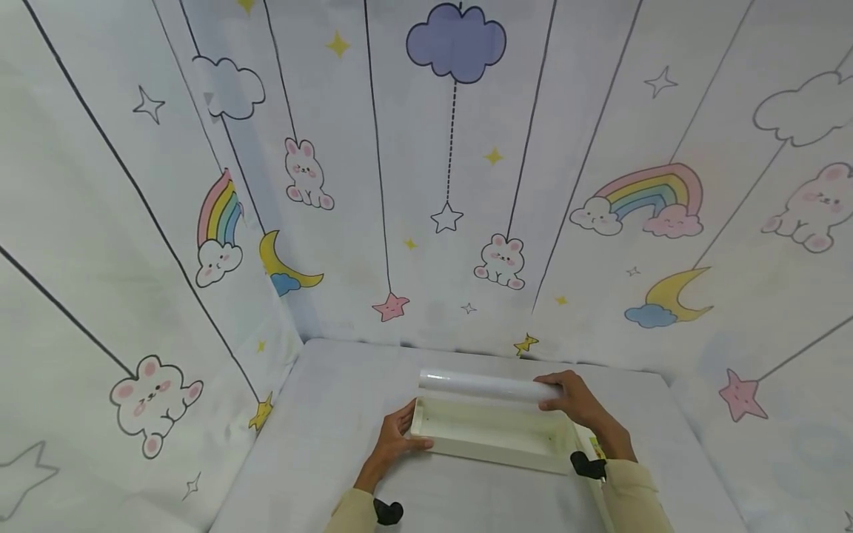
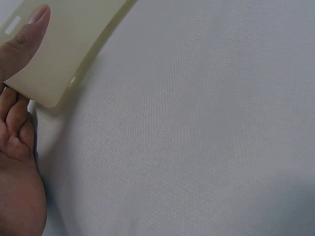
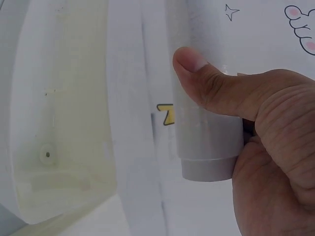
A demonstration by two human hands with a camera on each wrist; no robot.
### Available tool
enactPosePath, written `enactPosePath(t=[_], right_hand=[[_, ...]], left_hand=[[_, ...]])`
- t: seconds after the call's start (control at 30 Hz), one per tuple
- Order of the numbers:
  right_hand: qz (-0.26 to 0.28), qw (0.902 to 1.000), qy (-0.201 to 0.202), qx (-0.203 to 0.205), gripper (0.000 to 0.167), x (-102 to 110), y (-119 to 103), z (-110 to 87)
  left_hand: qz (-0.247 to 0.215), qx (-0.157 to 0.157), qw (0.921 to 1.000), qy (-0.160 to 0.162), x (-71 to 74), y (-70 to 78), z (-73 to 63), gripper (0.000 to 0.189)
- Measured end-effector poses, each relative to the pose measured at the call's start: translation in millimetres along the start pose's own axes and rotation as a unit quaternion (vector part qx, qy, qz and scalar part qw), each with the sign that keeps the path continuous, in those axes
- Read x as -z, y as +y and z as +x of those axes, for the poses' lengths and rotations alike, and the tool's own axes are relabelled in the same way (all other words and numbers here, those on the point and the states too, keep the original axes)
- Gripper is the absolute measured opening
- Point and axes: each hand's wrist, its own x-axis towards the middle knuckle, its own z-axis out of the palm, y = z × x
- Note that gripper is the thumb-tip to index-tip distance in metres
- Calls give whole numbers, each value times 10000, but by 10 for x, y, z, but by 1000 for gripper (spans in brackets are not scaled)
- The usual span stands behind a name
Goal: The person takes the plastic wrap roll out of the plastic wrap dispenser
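A long cream plastic box, open at the top, lies in front of the person on the white-covered table. My left hand grips its left end, the thumb on the front wall, as the left wrist view shows with the box's corner. Along the box's far side, my right hand holds a shiny roll of cling film by its right end. In the right wrist view the thumb lies along the film roll, and the core end sticks out below. Small holes mark the box's inside floor.
A cream strip with a green and yellow label lies by the box's right end, partly under the right forearm. White cloth walls printed with clouds, bunnies and stars surround the table at the back and sides.
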Motion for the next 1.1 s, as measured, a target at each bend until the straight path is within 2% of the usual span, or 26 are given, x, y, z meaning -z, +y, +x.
enactPosePath(t=[0.13, 0.37, 0.47, 0.67, 0.8, 0.9, 0.97, 1.1], right_hand=[[59, 10000, -4, -76, 46, 8, 5, 15], [-14, 9999, 53, -139, 45, 12, 25, 42], [-33, 9999, 89, -142, 45, 22, 35, 47], [-117, 9999, 86, -16, 47, 21, 72, 78], [-155, 9997, 160, 129, 46, 4, 148, 119], [-71, 9996, 217, 152, 46, -10, 185, 133], [-22, 9996, 249, 140, 46, -15, 189, 135], [60, 9994, 258, 217, 47, -46, 189, 140]], left_hand=[[-32, -3, 10000, -41, 5, 32, 1, 105], [-418, 413, 9983, 34, 12, -69, 31, 113], [-440, 465, 9979, 50, 11, -82, 37, 115], [-434, 688, 9966, 103, -7, 6, 41, 112], [-333, 555, 9979, 68, -9, 44, 43, 110], [-336, 510, 9981, 56, -4, 13, 43, 111], [-412, 641, 9971, 80, -6, 3, 41, 112], [-358, 688, 9970, 67, -7, 13, 34, 113]])
